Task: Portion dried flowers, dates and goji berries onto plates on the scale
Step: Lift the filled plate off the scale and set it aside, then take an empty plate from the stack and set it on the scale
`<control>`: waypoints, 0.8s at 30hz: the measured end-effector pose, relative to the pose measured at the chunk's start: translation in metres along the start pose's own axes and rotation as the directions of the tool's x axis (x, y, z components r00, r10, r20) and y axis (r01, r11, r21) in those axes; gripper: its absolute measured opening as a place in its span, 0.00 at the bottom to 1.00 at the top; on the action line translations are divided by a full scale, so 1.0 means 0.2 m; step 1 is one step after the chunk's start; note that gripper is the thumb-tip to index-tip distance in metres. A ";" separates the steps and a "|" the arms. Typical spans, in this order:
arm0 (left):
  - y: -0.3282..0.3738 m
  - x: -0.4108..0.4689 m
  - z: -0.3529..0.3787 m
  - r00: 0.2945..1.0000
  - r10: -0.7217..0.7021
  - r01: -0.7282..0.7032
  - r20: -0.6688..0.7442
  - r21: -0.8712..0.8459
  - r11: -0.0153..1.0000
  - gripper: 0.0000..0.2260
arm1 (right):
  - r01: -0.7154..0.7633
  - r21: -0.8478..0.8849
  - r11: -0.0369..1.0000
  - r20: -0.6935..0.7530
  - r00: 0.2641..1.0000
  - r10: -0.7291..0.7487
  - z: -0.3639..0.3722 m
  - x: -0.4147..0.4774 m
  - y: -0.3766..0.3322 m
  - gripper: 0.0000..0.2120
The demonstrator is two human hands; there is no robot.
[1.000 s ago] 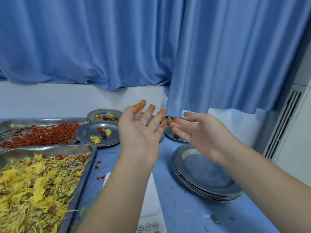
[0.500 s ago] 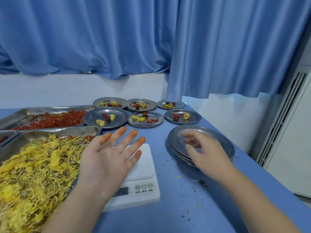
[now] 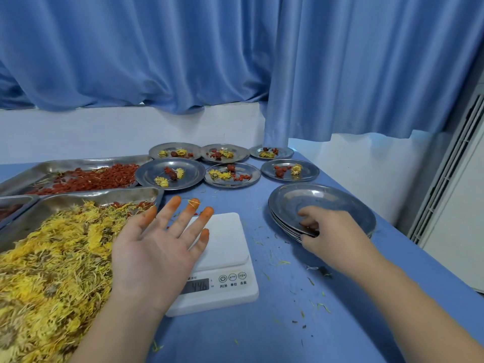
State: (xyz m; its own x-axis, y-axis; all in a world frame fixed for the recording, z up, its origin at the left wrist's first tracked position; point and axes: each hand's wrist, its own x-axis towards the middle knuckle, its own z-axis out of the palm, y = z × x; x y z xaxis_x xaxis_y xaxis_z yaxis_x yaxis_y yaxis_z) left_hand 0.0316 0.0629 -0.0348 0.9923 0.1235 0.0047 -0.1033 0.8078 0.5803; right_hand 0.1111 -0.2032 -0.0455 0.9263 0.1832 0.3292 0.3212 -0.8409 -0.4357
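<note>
A white digital scale [image 3: 225, 258] sits bare on the blue table, its display lit. My left hand [image 3: 159, 247] hovers palm-up over the scale's left side, fingers spread and stained orange, holding nothing. My right hand [image 3: 332, 237] pinches the near rim of the top plate of a stack of empty metal plates [image 3: 327, 203] to the right of the scale. A big tray of yellow dried flowers [image 3: 52, 258] lies at the left. Behind it is a tray of red goji berries [image 3: 86, 179]. A tray corner with dark red pieces [image 3: 10, 209] shows at the far left.
Several filled metal plates [image 3: 170, 172] with flowers, dates and berries stand in two rows at the back of the table. Blue curtains [image 3: 235, 61] hang behind. A white appliance [image 3: 455, 205] stands at the right. Flower scraps litter the table [image 3: 288, 323].
My view has tilted down. Both hands dropped from chest height toward the table: the left now hovers over the scale, the right reached the plate stack and took hold of the top plate's rim.
</note>
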 end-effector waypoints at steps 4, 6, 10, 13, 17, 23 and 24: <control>-0.01 -0.01 0.00 1.000 -0.003 0.003 -0.019 0.005 1.000 0.19 | -0.024 0.087 0.996 -0.037 0.999 0.027 -0.01 0.00 0.00 0.17; 0.00 -0.01 0.00 1.000 0.001 -0.001 -0.023 0.002 1.000 0.18 | 0.013 0.107 0.994 -0.086 0.996 -0.003 -0.02 0.00 0.00 0.13; 0.00 0.00 0.00 1.000 0.007 -0.006 -0.027 0.032 0.999 0.18 | 0.105 -0.005 0.994 -0.226 0.969 -0.104 -0.03 -0.01 -0.02 0.08; -0.02 0.00 0.01 0.999 0.029 -0.025 -0.038 0.100 0.995 0.17 | 0.156 -0.102 0.982 -0.296 0.938 -0.180 -0.05 -0.01 -0.02 0.10; -0.03 0.00 0.01 0.998 0.056 -0.050 -0.041 0.138 0.989 0.16 | 0.302 -0.199 0.932 -0.447 0.819 -0.360 -0.05 -0.02 -0.05 0.10; 0.04 -0.02 0.02 0.955 0.294 -0.279 -0.045 0.214 0.936 0.13 | 0.559 -0.275 0.782 -0.434 0.654 -0.619 0.07 -0.09 -0.20 0.09; 0.05 -0.03 0.02 0.940 0.339 -0.322 -0.045 0.221 0.921 0.13 | 0.582 -0.289 0.760 -0.414 0.640 -0.647 0.10 -0.10 -0.23 0.10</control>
State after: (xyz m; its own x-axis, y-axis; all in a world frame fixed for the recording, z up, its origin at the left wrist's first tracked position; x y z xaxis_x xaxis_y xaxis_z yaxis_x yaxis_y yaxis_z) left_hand 0.0253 0.0675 -0.0259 0.8944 0.4158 0.1647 -0.3993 0.5765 0.7129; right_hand 0.0813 -0.1574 -0.0481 0.3035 0.4510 0.8393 0.7264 -0.6796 0.1026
